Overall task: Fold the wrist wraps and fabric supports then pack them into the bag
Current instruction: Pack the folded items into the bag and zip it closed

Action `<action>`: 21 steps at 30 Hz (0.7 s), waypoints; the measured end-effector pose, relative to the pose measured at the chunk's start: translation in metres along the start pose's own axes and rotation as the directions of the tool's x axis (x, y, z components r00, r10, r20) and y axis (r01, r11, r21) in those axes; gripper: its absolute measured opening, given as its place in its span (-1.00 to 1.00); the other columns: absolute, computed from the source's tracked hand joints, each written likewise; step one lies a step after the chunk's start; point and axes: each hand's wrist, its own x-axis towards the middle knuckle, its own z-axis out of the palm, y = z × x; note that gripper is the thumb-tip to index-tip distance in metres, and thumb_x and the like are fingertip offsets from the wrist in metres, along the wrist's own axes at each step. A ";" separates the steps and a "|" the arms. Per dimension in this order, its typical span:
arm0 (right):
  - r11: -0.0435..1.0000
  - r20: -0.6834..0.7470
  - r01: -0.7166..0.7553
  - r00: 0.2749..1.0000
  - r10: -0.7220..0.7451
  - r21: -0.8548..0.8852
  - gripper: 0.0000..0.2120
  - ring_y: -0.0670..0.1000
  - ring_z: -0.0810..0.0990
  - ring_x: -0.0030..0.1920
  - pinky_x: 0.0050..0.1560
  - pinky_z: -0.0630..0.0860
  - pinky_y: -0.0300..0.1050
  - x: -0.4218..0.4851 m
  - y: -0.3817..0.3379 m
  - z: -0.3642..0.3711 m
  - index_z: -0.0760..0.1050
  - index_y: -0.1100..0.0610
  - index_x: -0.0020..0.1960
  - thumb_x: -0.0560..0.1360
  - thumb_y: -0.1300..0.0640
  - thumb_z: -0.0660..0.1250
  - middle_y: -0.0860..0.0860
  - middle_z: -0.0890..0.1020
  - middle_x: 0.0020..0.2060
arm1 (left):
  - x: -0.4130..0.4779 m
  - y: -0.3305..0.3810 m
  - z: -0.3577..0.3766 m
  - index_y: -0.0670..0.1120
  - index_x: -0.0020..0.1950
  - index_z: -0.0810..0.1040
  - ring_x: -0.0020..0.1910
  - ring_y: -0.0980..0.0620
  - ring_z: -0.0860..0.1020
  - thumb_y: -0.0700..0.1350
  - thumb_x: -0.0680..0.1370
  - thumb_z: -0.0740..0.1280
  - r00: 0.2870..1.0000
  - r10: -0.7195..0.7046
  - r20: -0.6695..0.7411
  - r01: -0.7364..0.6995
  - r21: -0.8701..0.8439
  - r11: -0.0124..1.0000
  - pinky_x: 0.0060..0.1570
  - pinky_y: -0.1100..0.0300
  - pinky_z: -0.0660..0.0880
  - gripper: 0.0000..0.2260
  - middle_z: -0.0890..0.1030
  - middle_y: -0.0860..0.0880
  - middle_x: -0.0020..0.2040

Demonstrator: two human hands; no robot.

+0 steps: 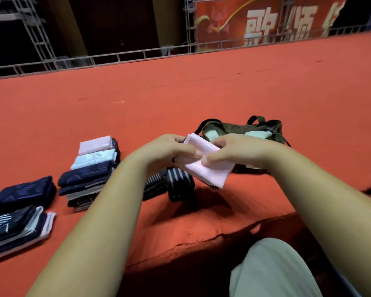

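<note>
A folded pale pink fabric support (210, 171) is held up above the red carpeted worktop (201, 93).
The left hand (171, 150) has its grip pinched on the far edge and the right hand (236, 147) on the middle; the piece hangs just before the olive-green fabric bag (231, 127), over 2 black white-striped rolled wraps (179, 186), apparently not touching them.

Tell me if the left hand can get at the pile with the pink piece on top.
Probably yes: the pile lies uncovered just left of the left hand, nothing between. But that hand grips a pink cloth together with the right hand.
</note>
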 end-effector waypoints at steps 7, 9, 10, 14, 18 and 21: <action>0.978 -0.244 -0.128 0.955 0.167 0.167 -0.62 0.02 0.62 -0.32 -0.19 0.44 -0.05 0.013 0.049 -0.077 0.74 0.11 -0.03 0.41 -0.19 0.53 0.00 0.72 -0.29 | 0.100 0.032 0.014 -0.11 0.04 0.65 -0.04 -0.08 0.59 0.13 0.66 0.39 0.971 -0.062 -0.230 0.058 -0.025 0.998 0.12 0.02 0.58 -0.71 0.66 -0.13 -0.04; 0.936 -0.362 -0.110 0.902 0.236 0.335 -0.56 0.06 0.62 -0.31 -0.16 0.45 -0.02 0.030 0.066 -0.092 0.73 0.19 0.00 0.38 -0.17 0.53 0.01 0.72 -0.29 | 0.129 0.032 0.019 -0.11 -0.11 0.50 -0.09 -0.13 0.60 0.08 0.65 0.40 0.912 -0.097 -0.398 0.160 0.128 0.979 0.06 0.00 0.63 -0.71 0.57 -0.09 -0.16; 0.903 -0.388 -0.077 0.885 0.257 0.422 -0.53 0.08 0.66 -0.27 -0.11 0.49 0.00 0.040 0.073 -0.097 0.72 0.21 0.05 0.37 -0.16 0.53 0.03 0.74 -0.26 | 0.140 0.030 0.022 -0.14 -0.08 0.46 -0.09 -0.15 0.65 0.09 0.62 0.43 0.896 -0.128 -0.425 0.216 0.165 0.962 0.05 -0.04 0.67 -0.67 0.57 -0.10 -0.14; 0.763 -0.324 -0.014 0.900 0.291 0.646 -0.58 0.07 0.74 -0.13 -0.01 0.61 0.01 0.074 0.090 -0.098 0.65 0.23 0.24 0.50 -0.01 0.50 0.08 0.79 -0.09 | 0.167 0.014 0.037 -0.27 0.22 0.47 -0.07 -0.19 0.73 -0.03 0.56 0.49 0.872 -0.255 -0.419 0.365 0.209 0.907 0.01 -0.06 0.71 -0.59 0.67 -0.23 0.01; 0.729 -0.257 -0.035 0.923 0.286 0.684 -0.67 0.12 0.75 -0.06 0.13 0.64 0.09 0.091 0.098 -0.091 0.65 0.20 0.24 0.53 0.07 0.48 0.11 0.79 -0.04 | 0.175 0.011 0.031 -0.24 -0.10 0.53 -0.28 -0.22 0.59 -0.25 0.41 0.30 0.848 -0.137 -0.512 0.285 0.224 0.932 -0.24 0.04 0.53 -0.90 0.53 -0.24 -0.26; 0.695 -0.240 -0.034 0.926 0.292 0.718 -0.68 0.11 0.73 -0.14 0.03 0.60 0.02 0.094 0.100 -0.094 0.65 0.18 0.24 0.55 0.04 0.43 0.11 0.78 -0.09 | 0.168 0.020 0.027 -0.20 -0.20 0.51 -0.35 -0.20 0.57 -0.26 0.40 0.25 0.850 -0.080 -0.521 0.208 0.192 0.959 -0.27 -0.12 0.70 -0.94 0.51 -0.20 -0.28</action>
